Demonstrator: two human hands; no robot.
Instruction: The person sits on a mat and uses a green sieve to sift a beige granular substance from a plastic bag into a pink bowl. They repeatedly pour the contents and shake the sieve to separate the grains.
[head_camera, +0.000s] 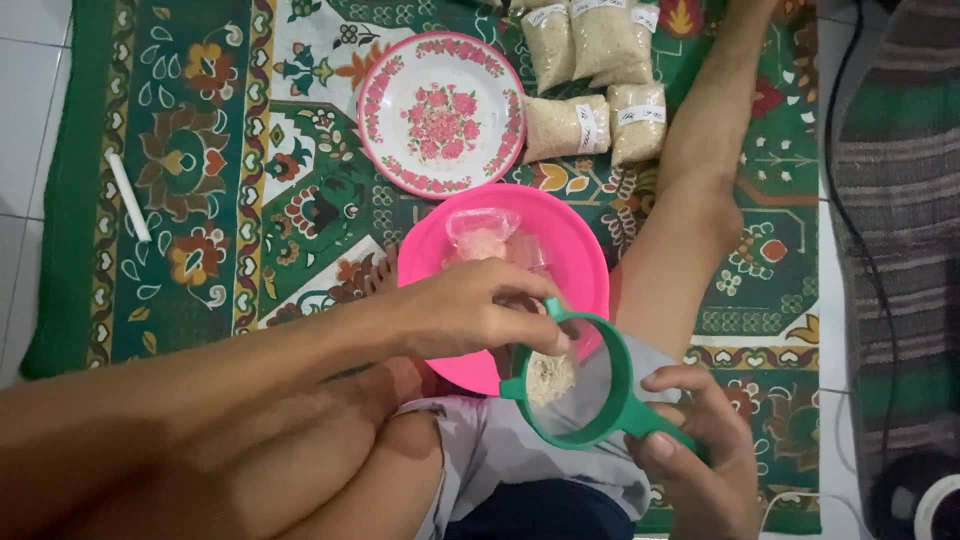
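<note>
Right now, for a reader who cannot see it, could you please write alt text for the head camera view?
A seated person's right hand holds a green sieve by its handle over a pink bowl, while the left hand reaches over its rim above some pale grain. Beyond, on a patterned green mat, lie a floral plate and four grain bags.

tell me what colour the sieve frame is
Green: the sieve has a green rim and handle, held by the right hand over the pink bowl. The head view shows it.
</note>
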